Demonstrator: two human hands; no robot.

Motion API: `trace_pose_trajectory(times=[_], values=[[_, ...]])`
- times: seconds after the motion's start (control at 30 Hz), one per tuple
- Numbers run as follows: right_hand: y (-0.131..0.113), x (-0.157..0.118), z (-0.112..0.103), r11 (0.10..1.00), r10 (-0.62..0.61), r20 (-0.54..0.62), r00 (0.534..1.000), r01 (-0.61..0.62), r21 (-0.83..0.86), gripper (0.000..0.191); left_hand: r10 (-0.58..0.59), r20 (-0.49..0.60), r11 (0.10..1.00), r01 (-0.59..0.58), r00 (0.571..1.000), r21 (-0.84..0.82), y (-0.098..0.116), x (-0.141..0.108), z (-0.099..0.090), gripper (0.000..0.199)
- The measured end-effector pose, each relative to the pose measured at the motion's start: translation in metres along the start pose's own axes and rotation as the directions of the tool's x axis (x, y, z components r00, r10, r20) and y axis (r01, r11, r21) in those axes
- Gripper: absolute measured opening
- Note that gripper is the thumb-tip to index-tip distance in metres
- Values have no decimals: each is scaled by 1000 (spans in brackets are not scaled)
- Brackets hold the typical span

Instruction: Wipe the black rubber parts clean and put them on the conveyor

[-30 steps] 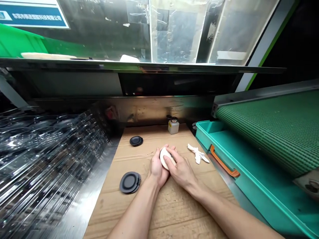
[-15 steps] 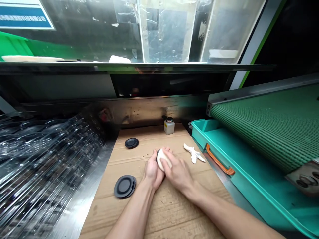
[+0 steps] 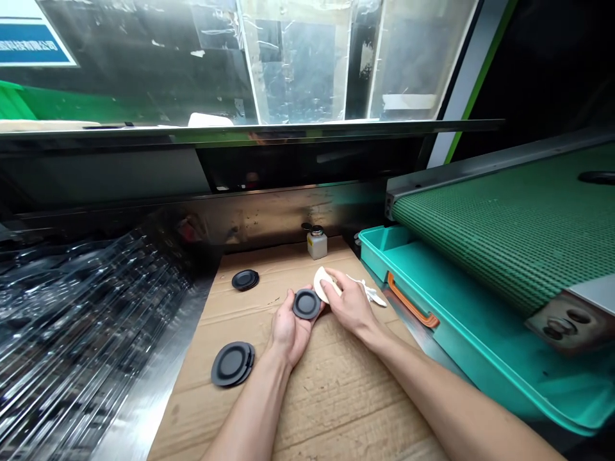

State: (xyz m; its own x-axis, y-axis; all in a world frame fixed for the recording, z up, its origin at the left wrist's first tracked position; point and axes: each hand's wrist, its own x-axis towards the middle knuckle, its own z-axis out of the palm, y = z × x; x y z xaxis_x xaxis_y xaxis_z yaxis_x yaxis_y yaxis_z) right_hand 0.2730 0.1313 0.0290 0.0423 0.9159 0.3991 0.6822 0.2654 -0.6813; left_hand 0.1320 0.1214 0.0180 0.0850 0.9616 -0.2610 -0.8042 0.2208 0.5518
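A round black disc (image 3: 306,303) rests in my left hand (image 3: 289,328), with the thumb at its left rim. Just to its right, my right hand (image 3: 352,306) pinches a white round pad (image 3: 325,283). Black discs lie stacked at the back left (image 3: 245,279), and more overlap nearer to me (image 3: 233,363), left of my left forearm. A small bottle (image 3: 317,242) with a dark metal top stands at the back of the cardboard (image 3: 336,410). Crumpled white cloth or gloves (image 3: 371,292) lie partly behind my right hand.
A teal tray (image 3: 432,282) with an orange handle (image 3: 410,301) is at the right, below a green conveyor belt (image 3: 519,211) with a dark object on it. Clear plastic trays (image 3: 91,307) are piled at the left. A metal wall (image 3: 269,214) rises behind the cardboard.
The white pad has come off the black disc and moved right with my right hand, so the disc's face now shows. The view has shifted right, and a dark object now shows on the belt.
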Motion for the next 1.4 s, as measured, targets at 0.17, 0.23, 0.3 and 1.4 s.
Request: trace_pose_trajectory(times=[0.17,0.23,0.3,1.4], values=[[-4,-5,1,986,-63,38,997,56,157,35,17,18,1000,-17,1000,-17,0,3,-1,38],[-6,-9,5,978,-88,89,992,69,195,33,10,40,1000,-10,999,10,-2,3,-1,38],[-9,-13,11,967,-97,106,990,68,245,33,4,62,999,-6,998,41,-5,1,1,36],[1,7,-13,902,-52,431,901,-142,407,28,10,36,986,-16,999,164,-9,-4,4,26]])
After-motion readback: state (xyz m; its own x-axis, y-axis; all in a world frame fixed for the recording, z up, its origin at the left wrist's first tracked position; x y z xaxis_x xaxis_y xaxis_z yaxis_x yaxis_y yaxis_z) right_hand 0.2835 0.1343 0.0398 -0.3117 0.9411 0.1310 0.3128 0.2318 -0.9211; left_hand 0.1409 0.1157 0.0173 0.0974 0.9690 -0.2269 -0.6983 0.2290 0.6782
